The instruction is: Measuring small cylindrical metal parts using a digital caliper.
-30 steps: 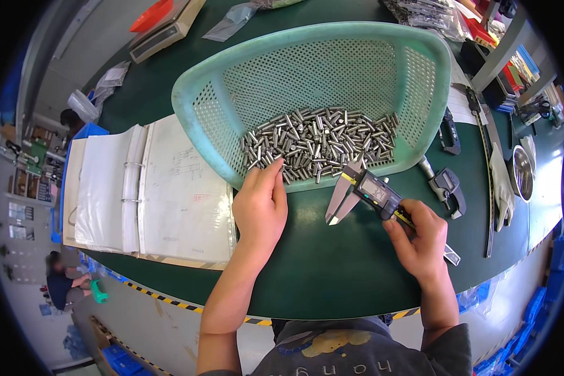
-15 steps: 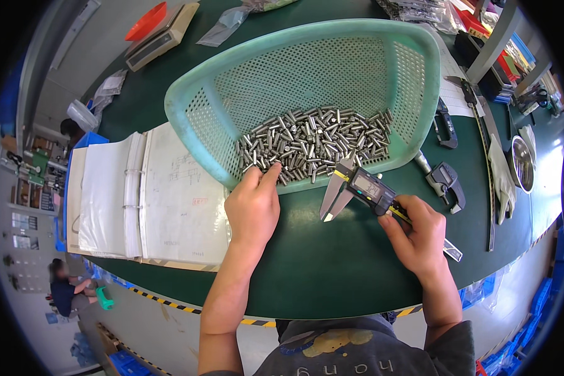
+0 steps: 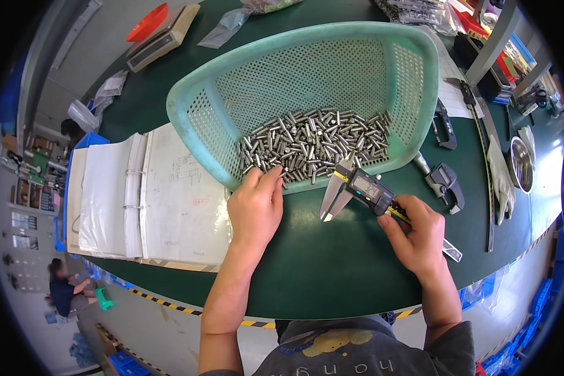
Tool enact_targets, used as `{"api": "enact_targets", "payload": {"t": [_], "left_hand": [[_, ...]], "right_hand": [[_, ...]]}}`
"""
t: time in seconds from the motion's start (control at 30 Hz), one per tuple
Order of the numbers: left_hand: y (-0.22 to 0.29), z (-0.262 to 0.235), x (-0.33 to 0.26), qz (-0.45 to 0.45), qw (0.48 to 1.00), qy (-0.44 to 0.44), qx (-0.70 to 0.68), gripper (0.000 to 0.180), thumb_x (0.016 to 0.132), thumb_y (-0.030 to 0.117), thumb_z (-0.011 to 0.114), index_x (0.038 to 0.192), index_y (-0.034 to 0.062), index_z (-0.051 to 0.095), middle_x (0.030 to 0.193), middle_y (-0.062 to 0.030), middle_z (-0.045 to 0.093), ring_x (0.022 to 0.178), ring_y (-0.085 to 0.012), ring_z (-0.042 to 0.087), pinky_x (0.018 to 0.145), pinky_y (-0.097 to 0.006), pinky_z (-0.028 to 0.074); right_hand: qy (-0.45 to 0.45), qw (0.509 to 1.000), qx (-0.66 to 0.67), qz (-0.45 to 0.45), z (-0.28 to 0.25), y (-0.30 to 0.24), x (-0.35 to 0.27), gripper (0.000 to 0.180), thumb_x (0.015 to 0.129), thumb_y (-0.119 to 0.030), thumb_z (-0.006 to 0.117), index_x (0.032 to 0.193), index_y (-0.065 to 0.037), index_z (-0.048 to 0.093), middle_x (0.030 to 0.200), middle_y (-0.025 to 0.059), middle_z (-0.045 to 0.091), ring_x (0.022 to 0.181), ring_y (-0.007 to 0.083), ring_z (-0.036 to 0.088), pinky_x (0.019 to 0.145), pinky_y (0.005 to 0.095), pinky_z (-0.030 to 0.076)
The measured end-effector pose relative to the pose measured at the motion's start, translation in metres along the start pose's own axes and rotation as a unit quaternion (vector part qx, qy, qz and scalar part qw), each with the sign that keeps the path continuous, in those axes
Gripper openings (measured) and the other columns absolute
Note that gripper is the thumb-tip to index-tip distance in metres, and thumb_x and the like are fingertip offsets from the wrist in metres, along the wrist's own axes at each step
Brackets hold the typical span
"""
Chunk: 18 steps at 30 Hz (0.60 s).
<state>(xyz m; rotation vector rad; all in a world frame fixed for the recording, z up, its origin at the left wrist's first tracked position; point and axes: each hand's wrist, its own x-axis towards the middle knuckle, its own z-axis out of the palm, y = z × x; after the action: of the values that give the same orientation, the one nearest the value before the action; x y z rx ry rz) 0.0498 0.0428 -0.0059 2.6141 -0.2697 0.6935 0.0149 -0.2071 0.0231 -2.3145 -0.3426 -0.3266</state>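
Note:
A light green perforated plastic basket [image 3: 302, 31] lies tilted toward me, with a heap of short, shiny metal pins [image 3: 319, 135] along its near side. My left hand [image 3: 257, 203] reaches over the near rim at the left, its fingers curled together against the pins. Whether a pin sits between those fingertips is hidden. In front of the basket my right hand [image 3: 417, 232] grips a digital caliper [image 3: 371, 191] by its slide, thumb below the display. The caliper's jaws point left and stand a little apart, with nothing visible between them.
An open binder of drawings [image 3: 185, 207] lies left of the basket. Micrometers [image 3: 446, 185], another caliper [image 3: 467, 94], white gloves [image 3: 500, 182] and a metal bowl [image 3: 521, 164] lie at the right. A scale [image 3: 163, 37] stands at the back left; a seated person [image 3: 69, 288] is beyond.
My left hand has shifted slightly right and down at the rim, its fingers still curled. My right hand and the caliper have hardly moved.

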Motion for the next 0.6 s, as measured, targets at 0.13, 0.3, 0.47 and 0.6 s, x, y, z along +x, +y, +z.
{"api": "enact_targets", "payload": {"t": [0.13,0.3,0.47,0.6], "left_hand": [[0.0,-0.001,0.001,0.004,0.999,-0.01,0.036,0.017,0.074,0.005,0.066,0.09,0.0067,0.066,0.066,-0.0052,0.049,0.054,-0.0226,0.054,0.047,-0.034,0.043],[0.0,0.002,0.0,0.009,0.999,0.001,0.035,0.016,0.074,0.005,0.067,0.09,0.0065,0.067,0.066,-0.0055,0.05,0.053,-0.022,0.053,0.046,-0.033,0.041],[0.007,-0.003,0.007,-0.194,0.923,-0.002,-0.334,0.009,0.083,0.007,0.06,0.088,0.0039,0.066,0.066,-0.0002,0.053,0.054,-0.0124,0.05,0.047,-0.029,0.041],[0.013,-0.021,0.04,-0.405,0.602,-0.12,-0.677,0.025,0.084,0.013,0.056,0.107,0.003,0.058,0.08,-0.0007,0.054,0.071,-0.0121,0.052,0.062,-0.026,0.043]], "right_hand": [[-0.003,1.0,0.004,0.0,0.001,-0.001,-0.001,0.025,0.073,-0.018,0.072,0.085,-0.001,0.058,0.065,0.0089,0.056,0.046,0.0206,0.051,0.043,0.0301,0.04],[-0.005,1.0,0.008,0.011,-0.001,-0.002,0.0,0.025,0.073,-0.018,0.072,0.085,-0.002,0.058,0.064,0.0086,0.056,0.046,0.02,0.051,0.043,0.03,0.04],[0.005,1.0,0.01,0.012,-0.005,-0.002,0.001,0.025,0.072,-0.018,0.073,0.086,-0.002,0.058,0.065,0.0084,0.057,0.046,0.0189,0.051,0.043,0.0296,0.04],[0.07,0.997,0.006,0.006,-0.013,0.004,0.002,0.025,0.072,-0.016,0.073,0.087,-0.001,0.059,0.063,0.008,0.055,0.045,0.0161,0.048,0.043,0.0274,0.039]]}}
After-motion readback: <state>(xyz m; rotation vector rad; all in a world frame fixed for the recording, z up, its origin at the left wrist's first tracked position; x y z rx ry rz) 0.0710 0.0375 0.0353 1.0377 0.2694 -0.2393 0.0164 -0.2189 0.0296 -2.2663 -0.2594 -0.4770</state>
